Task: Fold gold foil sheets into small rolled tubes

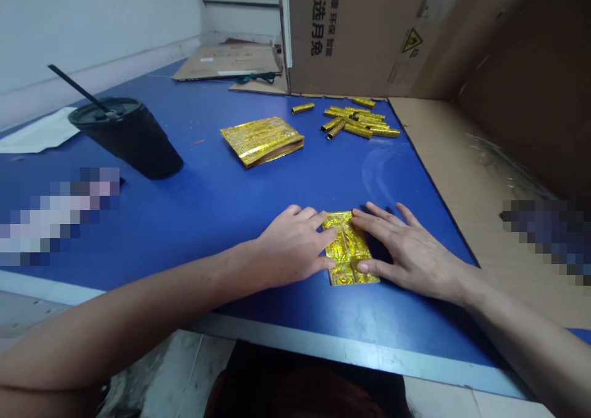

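A gold foil sheet (354,241) is lying flat on the blue tabletop (207,196) near its front edge, directly between the two hands, a seam-like line running down its middle. The left hand (295,245) is resting at the sheet's left side, its thumb and forefinger reaching over that edge and touching the foil, the other fingers bending loosely by the upper left corner; it is pressing rather than clutching. The right hand (409,252) is lying at the right side with its fingers spreading apart, grasping nothing, its thumb touching the lower right part of the sheet and its forefinger reaching the upper right corner.

Beyond the left hand, a stack of gold sheets (263,140) is sitting on the tabletop, well apart from both hands. Farther to the right, a heap of small gold tubes (357,120) is lying loosely, some crossing over others, while a single gold tube (302,108) is resting just left of it. A dark cup (138,141) is standing at the far left, a black straw (78,88) leaning out of it, and a white sheet (37,136) is lying beside it. A printed cardboard panel (360,36) is rising behind the tubes.
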{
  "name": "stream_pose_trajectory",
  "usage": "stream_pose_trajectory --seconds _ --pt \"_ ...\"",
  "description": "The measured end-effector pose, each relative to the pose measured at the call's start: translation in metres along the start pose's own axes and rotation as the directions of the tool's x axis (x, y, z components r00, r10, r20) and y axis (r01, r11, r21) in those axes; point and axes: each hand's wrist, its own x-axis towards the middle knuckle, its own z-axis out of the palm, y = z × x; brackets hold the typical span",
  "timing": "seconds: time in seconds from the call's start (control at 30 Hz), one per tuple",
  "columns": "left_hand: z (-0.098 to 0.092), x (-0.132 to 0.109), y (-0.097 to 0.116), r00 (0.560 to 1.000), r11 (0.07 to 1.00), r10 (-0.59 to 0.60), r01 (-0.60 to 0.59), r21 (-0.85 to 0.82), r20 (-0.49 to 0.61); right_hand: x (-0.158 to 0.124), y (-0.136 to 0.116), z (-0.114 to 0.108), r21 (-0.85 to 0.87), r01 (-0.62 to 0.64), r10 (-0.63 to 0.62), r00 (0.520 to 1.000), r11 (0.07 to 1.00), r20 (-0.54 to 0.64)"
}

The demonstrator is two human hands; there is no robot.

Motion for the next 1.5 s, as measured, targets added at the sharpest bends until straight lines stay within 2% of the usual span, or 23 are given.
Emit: stream_pose_trajectory --seconds 0.1,0.23,0.47,0.8,1.07,1.27,1.5 --pt "0.004 0.002 0.0 0.999 0.999 0.031 -0.031 -0.035 -0.02 0.005 -0.006 0.002 0.052 0.042 -0.04 0.999 0.998 -0.034" --pt "0.006 0.004 0.0 0.998 0.997 0.051 -0.052 -0.048 -0.023 0.009 -0.013 0.006 0.064 0.119 -0.12 0.993 0.991 0.002" --pt "0.003 0.004 -0.001 1.0 0.998 0.02 -0.02 -0.055 0.005 0.0 0.0 -0.001 -0.037 0.009 -0.01 1.0 0.999 -0.03" --pt "-0.001 0.002 -0.003 0.997 0.995 0.009 0.0 -0.098 0.083 -0.01 0.012 -0.004 -0.122 0.026 -0.027 1.0 0.992 -0.009" --pt "-0.002 0.002 -0.003 0.996 0.994 0.004 0.005 -0.106 0.089 -0.011 0.01 -0.003 -0.137 0.005 -0.01 0.999 0.991 -0.033" --pt "-0.001 -0.001 -0.006 0.993 0.99 0.016 0.001 -0.144 0.115 -0.015 0.012 -0.006 -0.1 0.013 -0.011 1.0 0.995 0.021" --pt "0.005 0.003 -0.014 0.989 0.978 -0.072 0.095 -0.188 0.125 -0.008 0.017 0.005 -0.076 -0.026 0.031 0.998 0.997 0.058"
